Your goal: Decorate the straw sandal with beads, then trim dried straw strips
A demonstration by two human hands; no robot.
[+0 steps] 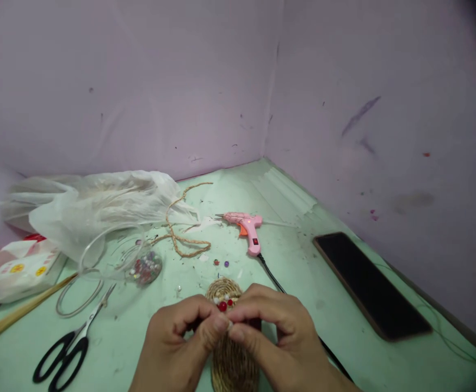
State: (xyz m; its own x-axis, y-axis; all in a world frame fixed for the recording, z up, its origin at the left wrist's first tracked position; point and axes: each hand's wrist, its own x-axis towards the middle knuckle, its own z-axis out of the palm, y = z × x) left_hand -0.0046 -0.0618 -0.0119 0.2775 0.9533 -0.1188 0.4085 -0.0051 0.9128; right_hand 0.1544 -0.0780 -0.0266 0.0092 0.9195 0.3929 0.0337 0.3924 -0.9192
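Observation:
My left hand point(184, 335) and my right hand point(276, 332) meet at the front of the table, thumbs and forefingers pinched close together. Between their fingertips is something small and whitish, mostly hidden. Directly beneath them lies a coiled straw piece shaped like a slipper point(234, 362), its middle covered by my fingers. Red beads point(222, 306) and white beads sit on its far part, just beyond my fingertips. Two loose beads, one red point(216, 262) and one purple point(227, 264), rest on the table past the straw piece.
A pink glue gun point(248, 226) lies behind, its black cord running past my right hand. At right is a phone point(370, 286). Scissors point(72, 345), a bag of beads point(146, 268), braided straw cord point(174, 234) and plastic bags point(103, 198) are on the left. Walls border the table.

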